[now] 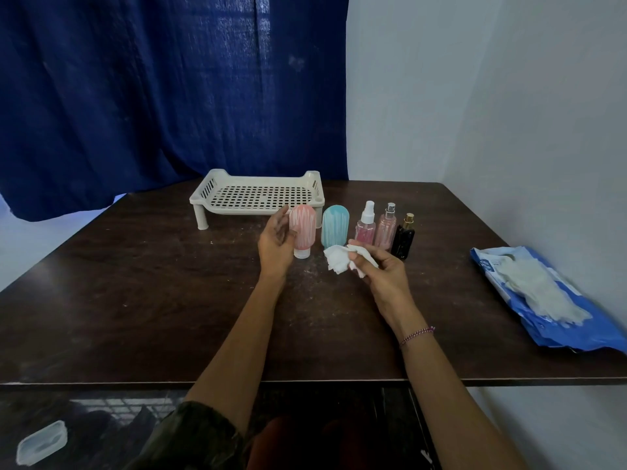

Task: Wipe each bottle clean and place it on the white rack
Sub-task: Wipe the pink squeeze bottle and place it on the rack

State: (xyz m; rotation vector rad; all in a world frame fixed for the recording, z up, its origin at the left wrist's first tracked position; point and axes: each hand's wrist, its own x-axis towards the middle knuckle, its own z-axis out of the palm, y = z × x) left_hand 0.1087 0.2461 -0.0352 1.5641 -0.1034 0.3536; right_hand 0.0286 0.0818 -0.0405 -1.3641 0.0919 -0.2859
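Five bottles stand in a row on the dark table (135,300): a pink tube bottle (303,228) cap down, a teal tube bottle (335,225), a clear spray bottle (365,227) with pink contents, a pink perfume bottle (386,228) and a black bottle (403,239) with a gold cap. My left hand (276,244) grips the pink tube bottle from its left side, thumb on its front. My right hand (380,269) pinches a crumpled white wipe (339,261) just in front of the teal bottle. The white rack (203,196) stands behind the row with nothing on it.
A blue wipes pack (549,307) lies open at the table's right side, near the white wall. A blue curtain (152,96) hangs behind the table. Below the front edge, a clear plastic lid (42,442) lies at the lower left.
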